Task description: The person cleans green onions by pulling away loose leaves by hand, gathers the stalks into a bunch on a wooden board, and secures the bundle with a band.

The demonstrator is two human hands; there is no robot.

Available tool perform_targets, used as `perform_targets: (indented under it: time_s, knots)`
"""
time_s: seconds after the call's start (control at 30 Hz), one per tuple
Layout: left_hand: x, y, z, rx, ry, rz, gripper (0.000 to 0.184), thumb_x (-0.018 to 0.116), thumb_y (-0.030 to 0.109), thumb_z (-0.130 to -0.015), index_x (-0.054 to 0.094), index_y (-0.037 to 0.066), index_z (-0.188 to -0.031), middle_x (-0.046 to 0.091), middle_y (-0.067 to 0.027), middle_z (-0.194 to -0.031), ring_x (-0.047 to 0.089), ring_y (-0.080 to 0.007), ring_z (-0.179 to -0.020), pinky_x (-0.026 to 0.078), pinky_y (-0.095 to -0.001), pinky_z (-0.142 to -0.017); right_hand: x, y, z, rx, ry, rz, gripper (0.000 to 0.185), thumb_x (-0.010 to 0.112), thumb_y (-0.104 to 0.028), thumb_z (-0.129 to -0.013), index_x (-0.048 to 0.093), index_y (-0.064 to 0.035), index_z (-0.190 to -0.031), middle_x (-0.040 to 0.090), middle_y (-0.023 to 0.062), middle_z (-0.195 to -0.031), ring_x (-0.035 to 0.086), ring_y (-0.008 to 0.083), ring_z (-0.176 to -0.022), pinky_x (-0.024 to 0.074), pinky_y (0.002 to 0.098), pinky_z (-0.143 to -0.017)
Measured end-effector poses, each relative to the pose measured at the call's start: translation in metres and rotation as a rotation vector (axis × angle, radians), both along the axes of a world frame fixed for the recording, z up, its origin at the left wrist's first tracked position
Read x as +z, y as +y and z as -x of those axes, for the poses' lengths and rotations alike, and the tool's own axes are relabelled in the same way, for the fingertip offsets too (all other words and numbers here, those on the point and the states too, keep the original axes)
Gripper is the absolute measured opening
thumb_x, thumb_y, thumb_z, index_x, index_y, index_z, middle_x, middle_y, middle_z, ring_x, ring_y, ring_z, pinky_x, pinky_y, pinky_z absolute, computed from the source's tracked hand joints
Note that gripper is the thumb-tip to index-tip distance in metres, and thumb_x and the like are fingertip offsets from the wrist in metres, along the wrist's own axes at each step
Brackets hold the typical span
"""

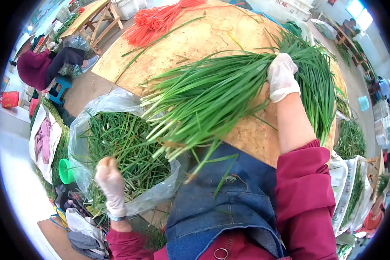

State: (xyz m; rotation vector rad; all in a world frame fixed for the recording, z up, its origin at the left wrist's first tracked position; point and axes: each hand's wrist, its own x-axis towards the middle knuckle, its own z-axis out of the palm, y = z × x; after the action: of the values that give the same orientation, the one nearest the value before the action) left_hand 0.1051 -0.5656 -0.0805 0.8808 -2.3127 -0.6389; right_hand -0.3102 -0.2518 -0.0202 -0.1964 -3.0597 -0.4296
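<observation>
My right hand (pixel 283 78), in a thin whitish glove, is closed around the leafy middle of a large bunch of garlic chives (pixel 208 99). The pale stem ends fan out to the left past the table's edge. Green leaf tips hang down on the right, under and beyond my wrist. My left hand (pixel 109 177), also gloved, is a slightly blurred, curled fist above the near left rim of a clear plastic bag (pixel 134 206). Whether anything is inside those fingers is hidden. Loose green leaf trimmings (pixel 121 143) fill the bag.
Red plastic ties (pixel 160 21) lie on the far side of the wooden table (pixel 177 47). A green cup-like container (pixel 66 171) stands left of the bag. Crates with greens (pixel 349 190) are at the right. A person (pixel 34 67) sits at the far left near a blue stool (pixel 61 89).
</observation>
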Motion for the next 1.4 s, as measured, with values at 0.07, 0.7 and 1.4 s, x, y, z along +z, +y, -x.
perform_targets:
  time_s: [0.07,0.7,1.4]
  knots:
    - [-0.008,-0.036,-0.038,0.1,-0.291,0.415,0.009,0.052,-0.004,-0.08,0.059,0.0,-0.084,0.059,-0.0127,-0.07,0.055,-0.0217,-0.058,0.045,-0.0304,-0.052,0.001,0.008,0.003,0.065,-0.005,-0.078,0.016,0.067,-0.025,-0.076,0.071,-0.0157,-0.089,0.069,0.0013,-0.09,0.066,0.0179,-0.085,0.049,0.0309,-0.06]
    - [0.046,0.073,0.007,-0.842,-0.427,0.353,0.019,0.062,0.002,-0.061,0.056,0.008,-0.078,0.049,-0.0059,-0.065,0.052,-0.0236,-0.056,0.043,-0.036,-0.05,0.014,0.003,-0.018,0.046,0.092,0.047,0.017,0.073,-0.025,-0.069,0.071,-0.0203,-0.085,0.069,-0.0018,-0.088,0.065,0.0178,-0.084,0.0472,0.0275,-0.056]
    - [0.025,0.133,0.06,-0.622,-0.004,0.347,0.015,0.068,0.006,-0.07,0.054,0.008,-0.075,0.049,-0.0059,-0.059,0.05,-0.0246,-0.047,0.039,-0.0352,-0.042,0.011,0.006,-0.008,0.0,0.068,0.197,0.018,0.076,-0.024,-0.067,0.071,-0.0198,-0.084,0.069,-0.0015,-0.086,0.066,0.0164,-0.085,0.0487,0.0274,-0.057]
